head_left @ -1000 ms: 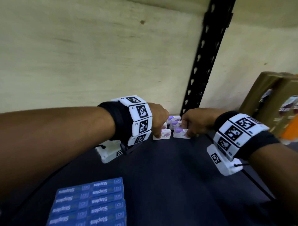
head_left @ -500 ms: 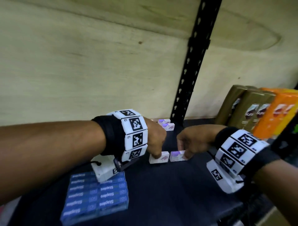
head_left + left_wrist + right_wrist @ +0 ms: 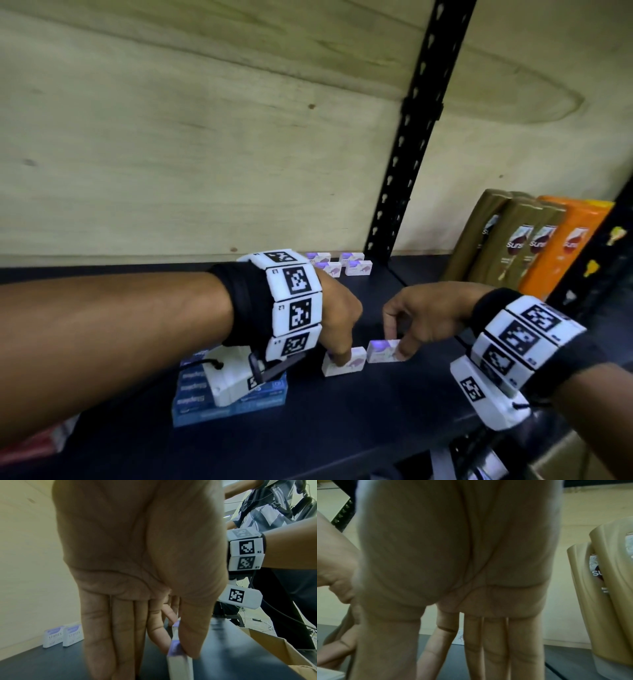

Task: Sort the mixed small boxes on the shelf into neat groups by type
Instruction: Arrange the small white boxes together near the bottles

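Two small white boxes with purple print stand side by side on the dark shelf (image 3: 342,428). My left hand (image 3: 339,354) pinches the left white box (image 3: 354,365) from above. In the left wrist view, thumb and fingers of the left hand (image 3: 176,651) clamp that box (image 3: 178,662) by its narrow sides. My right hand (image 3: 397,344) pinches the right white box (image 3: 380,353) between thumb and forefinger. Several matching white boxes (image 3: 356,267) sit grouped by the back wall. A stack of blue Staples boxes (image 3: 202,407) lies under my left wrist.
Gold bottles (image 3: 507,240) and an orange bottle (image 3: 568,246) stand on the shelf at the right. A black perforated upright (image 3: 407,161) runs up the plywood back wall. An open cardboard carton (image 3: 274,647) sits below the shelf's front edge.
Both hands have drawn their white boxes forward, away from the group at the back wall, to beside the blue stack. The bottles have come into view.
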A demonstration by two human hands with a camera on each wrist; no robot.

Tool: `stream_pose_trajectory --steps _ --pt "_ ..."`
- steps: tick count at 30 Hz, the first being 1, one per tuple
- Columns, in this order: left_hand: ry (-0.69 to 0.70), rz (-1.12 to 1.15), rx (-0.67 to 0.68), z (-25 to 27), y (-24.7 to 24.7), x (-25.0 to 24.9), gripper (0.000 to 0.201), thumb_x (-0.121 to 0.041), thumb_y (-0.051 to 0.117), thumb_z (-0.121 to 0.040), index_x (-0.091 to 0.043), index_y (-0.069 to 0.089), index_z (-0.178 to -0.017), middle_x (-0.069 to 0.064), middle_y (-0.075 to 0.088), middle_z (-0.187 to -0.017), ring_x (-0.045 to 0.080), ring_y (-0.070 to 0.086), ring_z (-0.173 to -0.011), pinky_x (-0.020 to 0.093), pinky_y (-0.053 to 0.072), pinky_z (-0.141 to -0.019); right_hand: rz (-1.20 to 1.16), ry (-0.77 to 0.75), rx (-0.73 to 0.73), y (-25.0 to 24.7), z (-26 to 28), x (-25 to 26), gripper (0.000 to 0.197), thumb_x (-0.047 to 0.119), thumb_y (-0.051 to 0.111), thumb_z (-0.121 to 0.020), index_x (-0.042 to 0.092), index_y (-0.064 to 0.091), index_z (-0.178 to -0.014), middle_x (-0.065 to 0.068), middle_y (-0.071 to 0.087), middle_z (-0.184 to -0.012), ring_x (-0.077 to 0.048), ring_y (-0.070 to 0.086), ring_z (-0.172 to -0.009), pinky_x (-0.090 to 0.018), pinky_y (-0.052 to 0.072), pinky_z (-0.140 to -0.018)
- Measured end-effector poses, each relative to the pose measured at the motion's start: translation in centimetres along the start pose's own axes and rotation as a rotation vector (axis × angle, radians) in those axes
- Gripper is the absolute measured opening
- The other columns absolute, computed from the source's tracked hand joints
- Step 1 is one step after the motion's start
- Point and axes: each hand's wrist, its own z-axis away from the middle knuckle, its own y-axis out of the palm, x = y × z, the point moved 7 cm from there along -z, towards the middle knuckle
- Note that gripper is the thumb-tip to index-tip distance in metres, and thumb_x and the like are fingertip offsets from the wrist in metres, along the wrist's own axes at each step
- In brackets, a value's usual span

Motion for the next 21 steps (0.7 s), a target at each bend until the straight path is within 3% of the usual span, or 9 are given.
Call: stream_pose_trajectory --steps 2,7,10,14,21 --pt "-0.033 -0.053 -0.013 -0.1 0.1 -0.2 0.022 -0.038 0.067 -0.084 -0.016 0.069 -0.088 -0.004 0.062 -0.084 0.013 0.057 -0.074 0.021 0.045 -0.062 -0.003 0.005 -0.002 0.1 0.2 -0.1 0.018 0.028 0.081 -0.078 0.03 0.069 -0.091 0.014 0.068 -0.087 -0.003 0.059 -0.08 -0.021 0.043 -0.071" --pt "-0.033 -0.052 -0.039 -0.2 -0.1 -0.7 0.018 -0.04 0.066 -0.084 -0.023 0.062 -0.082 -0.005 0.06 -0.084 0.012 0.055 -0.074 0.021 0.041 -0.057 -0.004 -0.004 -0.001 0.2 0.4 -0.4 0.018 0.031 0.082 -0.077 0.034 0.069 -0.09 0.015 0.066 -0.086 -0.003 0.059 -0.08 -0.021 0.043 -0.072" --pt "-0.057 -0.091 -0.04 -0.1 -0.2 -1.3 0.026 -0.041 0.066 -0.085 -0.018 0.071 -0.096 -0.004 0.063 -0.085 0.014 0.058 -0.076 0.022 0.043 -0.059 -0.012 -0.021 -0.008 0.2 0.3 -0.5 0.018 0.031 0.082 -0.077 0.035 0.069 -0.089 0.015 0.067 -0.087 -0.004 0.06 -0.084 -0.022 0.045 -0.076" --pt "-0.058 -0.103 -0.032 0.4 -0.5 -1.7 0.032 -0.039 0.063 -0.089 -0.014 0.07 -0.107 -0.004 0.057 -0.072 0.014 0.056 -0.073 0.022 0.043 -0.057 -0.033 -0.03 -0.003 0.3 0.2 -0.5 0.018 0.03 0.081 -0.079 0.034 0.069 -0.092 0.016 0.065 -0.081 -0.001 0.059 -0.078 -0.02 0.042 -0.07" --pt "-0.047 -0.05 -0.024 0.7 -0.7 -1.5 0.031 -0.036 0.063 -0.089 -0.012 0.069 -0.108 -0.002 0.061 -0.081 0.015 0.059 -0.08 0.028 0.051 -0.076 -0.032 -0.027 0.004 0.3 0.2 -0.7 0.018 0.029 0.08 -0.08 0.034 0.069 -0.093 0.016 0.064 -0.081 -0.002 0.058 -0.078 -0.022 0.042 -0.072"
